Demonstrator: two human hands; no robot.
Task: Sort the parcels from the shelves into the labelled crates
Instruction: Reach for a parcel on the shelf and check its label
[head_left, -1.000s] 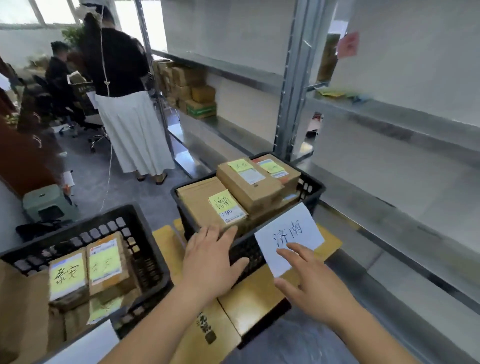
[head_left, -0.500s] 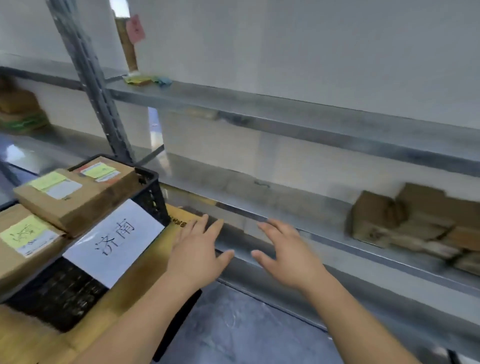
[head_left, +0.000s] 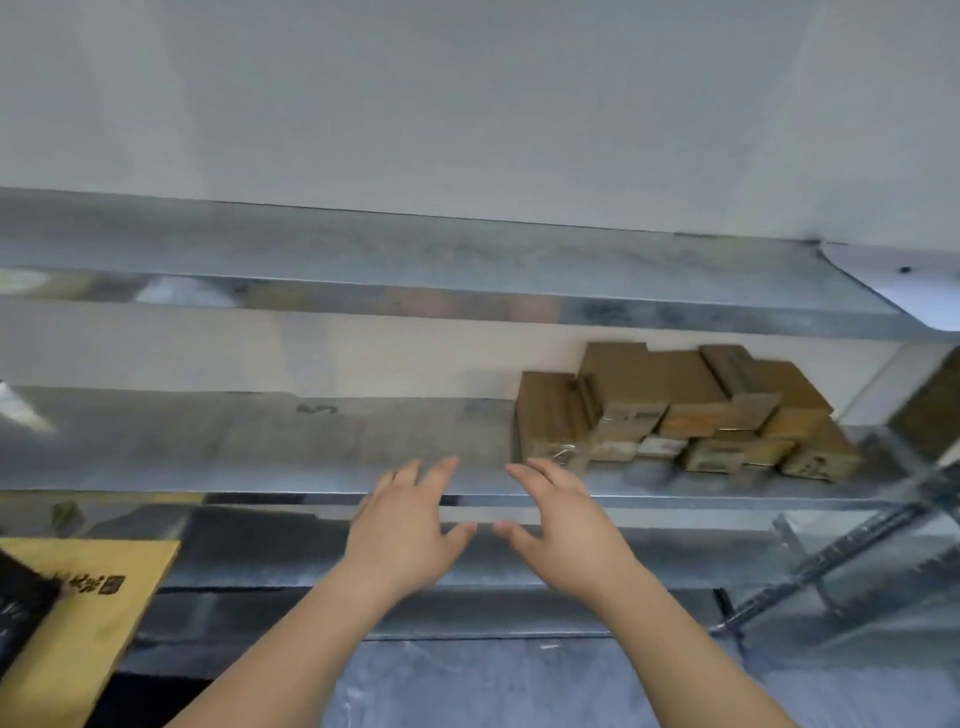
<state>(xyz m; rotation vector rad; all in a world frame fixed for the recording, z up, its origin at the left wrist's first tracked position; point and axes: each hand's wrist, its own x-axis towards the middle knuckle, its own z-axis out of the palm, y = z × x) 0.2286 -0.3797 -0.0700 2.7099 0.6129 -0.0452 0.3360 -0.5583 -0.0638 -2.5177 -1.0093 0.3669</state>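
Note:
A pile of brown cardboard parcels (head_left: 670, 410) lies on the middle metal shelf (head_left: 260, 441), at its right end. My left hand (head_left: 408, 525) and my right hand (head_left: 558, 519) are both raised in front of the shelf's front edge, fingers spread and empty. The right hand's fingertips are just left of and below the nearest parcel (head_left: 550, 421), not touching it. A corner of the black crate (head_left: 21, 608) shows at the far left edge.
A yellow-brown board (head_left: 88, 613) under the crate sticks in at the lower left. An upper metal shelf (head_left: 415, 270) runs across above the parcels. A slanted metal brace (head_left: 841, 551) and upright stand at the right. Grey floor lies below.
My view has swung right, away from the crates toward the shelf. Both hands left the labelled crate and now reach toward the parcel pile, which has come nearer the centre.

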